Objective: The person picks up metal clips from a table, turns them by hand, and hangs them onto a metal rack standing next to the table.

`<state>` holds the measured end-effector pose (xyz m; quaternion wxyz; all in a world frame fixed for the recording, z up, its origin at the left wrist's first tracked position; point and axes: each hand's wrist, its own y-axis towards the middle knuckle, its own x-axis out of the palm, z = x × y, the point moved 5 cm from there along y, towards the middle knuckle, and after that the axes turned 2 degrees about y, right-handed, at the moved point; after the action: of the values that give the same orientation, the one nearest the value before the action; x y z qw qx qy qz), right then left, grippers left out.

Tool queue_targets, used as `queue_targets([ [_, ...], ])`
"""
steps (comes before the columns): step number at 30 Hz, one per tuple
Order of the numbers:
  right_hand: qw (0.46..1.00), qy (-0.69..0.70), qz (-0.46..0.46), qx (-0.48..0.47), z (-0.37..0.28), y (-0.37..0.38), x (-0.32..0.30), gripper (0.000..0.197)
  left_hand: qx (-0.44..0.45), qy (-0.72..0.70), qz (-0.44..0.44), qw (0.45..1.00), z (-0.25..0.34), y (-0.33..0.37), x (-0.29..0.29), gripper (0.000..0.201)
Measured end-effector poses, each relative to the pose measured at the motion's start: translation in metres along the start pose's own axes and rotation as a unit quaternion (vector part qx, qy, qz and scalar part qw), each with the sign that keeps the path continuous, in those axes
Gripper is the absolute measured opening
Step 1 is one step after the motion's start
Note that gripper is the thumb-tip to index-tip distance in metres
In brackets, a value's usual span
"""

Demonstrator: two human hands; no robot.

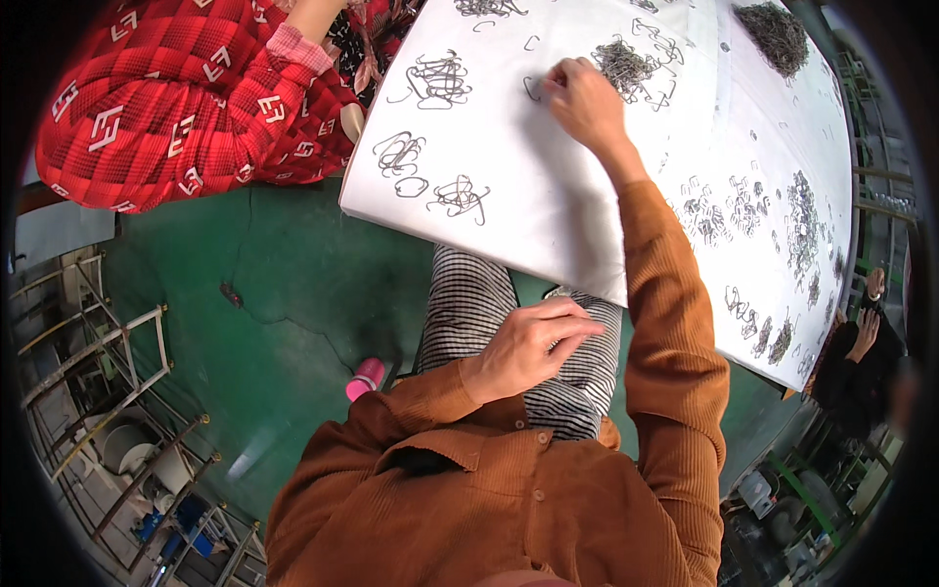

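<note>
Head view, clock directions read from the frame centre: the right hand (584, 100) worked at 1 o'clock, reaching over the white tabletop (548, 186), with its thumb and fingers curled together and tips pointing down toward the surface; whether a wire was pinched between them could not be told. A tangled pile of dark bent wire pieces (624, 70) lay just beside that hand, at its 2 o'clock, and a single C-shaped wire (530, 90) lay near its fingertips, at its 9 o'clock. The left hand (533, 342) was at 4 o'clock, close to centre, over the lap in striped trousers (468, 308), back upward, fingers loosely bent and drawn together; its palm side was hidden, so grip could not be told. A looser cluster of wire hooks (439, 80) sat at 12 o'clock, left of the right hand, and a smaller wire cluster (458, 197) lay nearer the table edge. A dense dark wire heap (773, 39) was noted at 2 o'clock, and an elongated wire heap (802, 225) at 3 o'clock. A co-worker in a red patterned garment (196, 112) occupied 10 o'clock; a pink shoe (367, 377) stood on the green floor (264, 293) at 8 o'clock.
</note>
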<state>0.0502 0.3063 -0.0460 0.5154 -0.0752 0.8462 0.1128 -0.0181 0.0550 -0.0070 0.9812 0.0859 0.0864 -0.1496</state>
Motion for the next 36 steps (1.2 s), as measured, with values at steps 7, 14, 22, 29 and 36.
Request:
queue_targets([
  [7, 0.997, -0.068, -0.041, 0.013, -0.027, 0.005, 0.025, 0.016, -0.018, 0.009, 0.008, 1.000, -0.006, -0.003, -0.015, 0.022],
  [14, 0.975, -0.165, 0.049, -0.139, -0.014, -0.017, 0.048, 0.013, -0.019, 0.031, -0.031, 0.999, 0.003, 0.010, -0.011, 0.019],
  [22, 0.987, 0.005, 0.162, 0.003, 0.001, -0.158, -0.066, 0.010, 0.029, 0.071, -0.057, 0.995, 0.000, -0.001, -0.001, 0.019],
  [29, 0.868, -0.145, 0.238, 0.410, 0.206, -0.392, -0.189, 0.013, 0.033, 0.089, -0.092, 0.991, 0.010, 0.006, 0.019, 0.016],
  [36, 0.813, -0.191, 0.262, 0.484, 0.343, -0.456, -0.234, 0.012, -0.004, 0.087, -0.068, 0.994, 0.003, -0.009, 0.021, 0.015],
])
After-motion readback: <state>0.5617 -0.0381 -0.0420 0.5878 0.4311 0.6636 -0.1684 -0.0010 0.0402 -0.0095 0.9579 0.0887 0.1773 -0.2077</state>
